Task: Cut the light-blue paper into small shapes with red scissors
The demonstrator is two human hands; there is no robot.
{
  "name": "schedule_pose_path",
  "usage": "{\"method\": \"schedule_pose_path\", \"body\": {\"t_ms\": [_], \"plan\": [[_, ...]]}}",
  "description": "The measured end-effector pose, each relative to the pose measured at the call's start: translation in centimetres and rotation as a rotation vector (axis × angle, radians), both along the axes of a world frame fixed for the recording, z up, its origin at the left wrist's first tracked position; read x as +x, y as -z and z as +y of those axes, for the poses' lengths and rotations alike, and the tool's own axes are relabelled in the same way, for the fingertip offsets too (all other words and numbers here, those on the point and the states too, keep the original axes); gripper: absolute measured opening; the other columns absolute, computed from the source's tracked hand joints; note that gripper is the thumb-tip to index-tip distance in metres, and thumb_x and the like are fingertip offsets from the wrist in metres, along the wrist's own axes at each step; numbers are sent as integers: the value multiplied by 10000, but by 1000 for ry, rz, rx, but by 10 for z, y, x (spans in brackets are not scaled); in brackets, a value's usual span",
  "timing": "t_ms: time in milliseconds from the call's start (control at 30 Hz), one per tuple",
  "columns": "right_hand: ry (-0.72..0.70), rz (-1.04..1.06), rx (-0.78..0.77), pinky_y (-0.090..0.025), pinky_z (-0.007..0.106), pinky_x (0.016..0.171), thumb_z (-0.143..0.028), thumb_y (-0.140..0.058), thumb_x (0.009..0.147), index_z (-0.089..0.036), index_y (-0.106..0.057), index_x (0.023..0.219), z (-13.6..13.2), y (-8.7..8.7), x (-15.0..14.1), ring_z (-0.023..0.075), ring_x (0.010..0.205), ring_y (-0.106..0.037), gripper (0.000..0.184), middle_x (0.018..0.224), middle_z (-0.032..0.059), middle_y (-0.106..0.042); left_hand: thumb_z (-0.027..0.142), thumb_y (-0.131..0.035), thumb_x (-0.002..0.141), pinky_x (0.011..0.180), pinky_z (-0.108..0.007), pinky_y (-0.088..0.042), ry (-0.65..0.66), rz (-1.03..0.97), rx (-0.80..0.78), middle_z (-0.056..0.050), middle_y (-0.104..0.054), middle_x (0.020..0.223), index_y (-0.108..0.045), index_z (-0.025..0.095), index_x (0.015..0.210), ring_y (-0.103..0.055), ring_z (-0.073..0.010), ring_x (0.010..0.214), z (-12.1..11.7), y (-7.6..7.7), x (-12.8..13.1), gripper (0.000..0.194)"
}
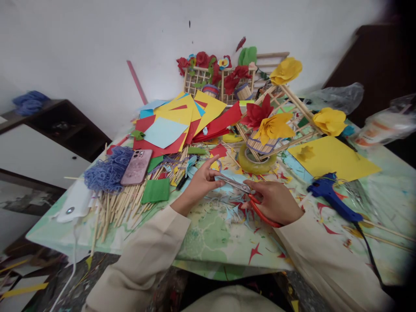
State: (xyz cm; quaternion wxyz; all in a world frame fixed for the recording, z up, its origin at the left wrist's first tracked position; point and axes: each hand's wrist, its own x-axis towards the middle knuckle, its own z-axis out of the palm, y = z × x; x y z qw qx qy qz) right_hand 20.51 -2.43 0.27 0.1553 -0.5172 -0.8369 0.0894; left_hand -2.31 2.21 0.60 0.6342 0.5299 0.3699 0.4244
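In the middle of the head view, my right hand (276,201) is closed round the red handles of a pair of scissors (235,185). The blades point left, towards the fingertips of my left hand (203,184). There, the thumb and a finger pinch close to the blade tips, while the index finger stretches out. What lies in that pinch is too small to make out. Light blue paper (232,177) shows just behind the blades. Below them are light blue paper scraps (238,212) on the patterned tablecloth (198,238).
Left stand thin wooden sticks (121,208), blue yarn (108,169) and a pink phone (136,167). Coloured paper sheets (167,132) lie behind. A stick frame with paper flowers (276,125) rises beside a tape roll (256,161). A blue glue gun (334,197) lies right, its cord trailing off the front.
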Motion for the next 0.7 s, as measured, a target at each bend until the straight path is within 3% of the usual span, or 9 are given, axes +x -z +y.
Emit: {"method": "schedule_pose_path", "body": {"t_ms": [533, 700], "plan": [[43, -17, -48, -353, 243, 556, -494, -564, 766, -216, -631, 1150, -4, -6, 0, 186, 660, -650, 478, 775, 64, -727, 212, -791, 591, 515, -182, -371, 13, 47, 19, -8, -662, 780, -275, 223, 1417, -528, -72, 574, 3, 4, -4, 974], [52, -40, -11, -351, 249, 558, -509, -550, 771, -238, -632, 1141, -4, -5, 1, 191, 669, -653, 466, 779, 55, -730, 238, -775, 619, 552, -192, -381, -52, 40, 25, -8, -661, 764, -288, 193, 1412, -539, -77, 594, 2, 0, -4, 932]]}}
